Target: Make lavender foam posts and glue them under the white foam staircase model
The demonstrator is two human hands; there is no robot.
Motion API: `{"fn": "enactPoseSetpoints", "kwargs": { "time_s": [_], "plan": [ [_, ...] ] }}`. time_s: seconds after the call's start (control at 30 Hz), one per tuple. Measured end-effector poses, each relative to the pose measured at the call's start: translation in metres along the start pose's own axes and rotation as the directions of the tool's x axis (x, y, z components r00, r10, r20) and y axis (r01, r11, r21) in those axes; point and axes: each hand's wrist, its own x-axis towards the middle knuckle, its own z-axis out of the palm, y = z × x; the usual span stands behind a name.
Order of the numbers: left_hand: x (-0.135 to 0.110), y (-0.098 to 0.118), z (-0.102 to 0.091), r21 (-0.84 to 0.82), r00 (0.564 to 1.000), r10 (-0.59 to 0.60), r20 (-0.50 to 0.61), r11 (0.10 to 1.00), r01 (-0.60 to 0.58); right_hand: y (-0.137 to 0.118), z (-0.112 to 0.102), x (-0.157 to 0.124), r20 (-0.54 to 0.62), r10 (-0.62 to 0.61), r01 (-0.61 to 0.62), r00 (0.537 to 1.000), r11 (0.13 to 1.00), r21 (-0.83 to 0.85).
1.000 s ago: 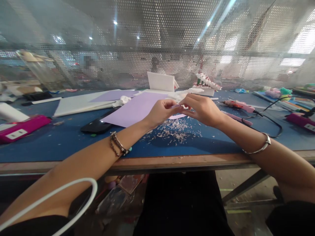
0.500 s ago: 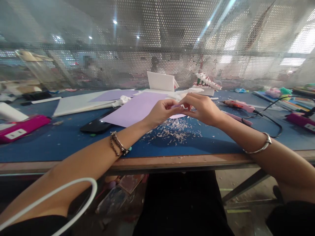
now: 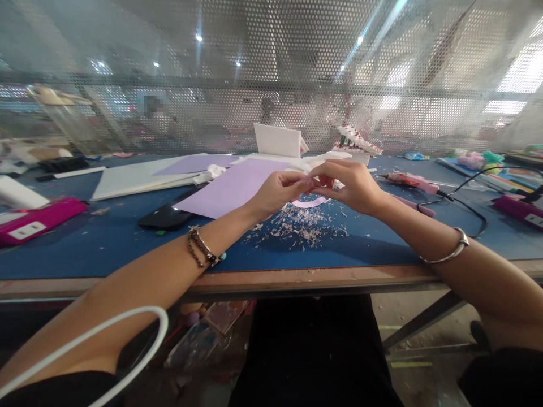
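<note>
Where your left hand (image 3: pixel 278 195) and right hand (image 3: pixel 352 186) meet, inward of the desk's (image 3: pixel 382 249) front edge, their fingers apparently pinch a lilac strip (image 3: pixel 310 203), its curve showing behind pale shreds (image 3: pixel 303 226); opposed fingertips likely steady so slight a piece.

The blue-topped table (image 3: pixel 365 251) carries a scatter of pale shavings (image 3: pixel 303 228). From these, a dark flat device (image 3: pixel 162 215) lies at nine o'clock, a magenta power strip (image 3: pixel 55 217) farther out at nine, a corded pink tool (image 3: pixel 413 182) at two, a second magenta power strip (image 3: pixel 517 210) at three.
</note>
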Motion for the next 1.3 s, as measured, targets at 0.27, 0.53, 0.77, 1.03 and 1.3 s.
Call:
{"fn": "enactPoseSetpoints", "kwargs": {
  "time_s": [0.27, 0.53, 0.77, 1.03, 1.3],
  "plan": [
    [0.0009, -0.0019, 0.0015, -0.009, 0.996, 0.021, -0.084, 1.000, -0.022, -0.0016, -0.0024, -0.0008, 0.003, 0.030, -0.030, 1.000, 0.998, -0.063],
    [0.0009, -0.0014, 0.0029, 0.037, 0.994, 0.050, -0.095, 0.998, -0.046, -0.0027, -0.0033, -0.0008, 0.051, 0.012, -0.007, 0.999, 0.995, -0.098],
    [-0.0004, 0.0045, 0.0042, -0.002, 0.999, 0.032, -0.019, 0.999, -0.032, -0.0012, -0.0030, 0.0007, 0.011, 0.031, -0.031, 0.999, 0.999, -0.013],
    [0.0011, -0.0021, 0.0036, -0.019, 0.997, 0.020, -0.075, 1.000, -0.021, -0.0052, -0.0021, 0.0008, 0.020, 0.022, -0.022, 1.000, 1.000, -0.004],
    [-0.0004, 0.0021, 0.0007, 0.003, 1.000, -0.010, 0.007, 1.000, 0.010, -0.0041, -0.0026, 0.0008, 0.019, -0.002, 0.001, 1.000, 1.000, 0.020]
  ]
}}
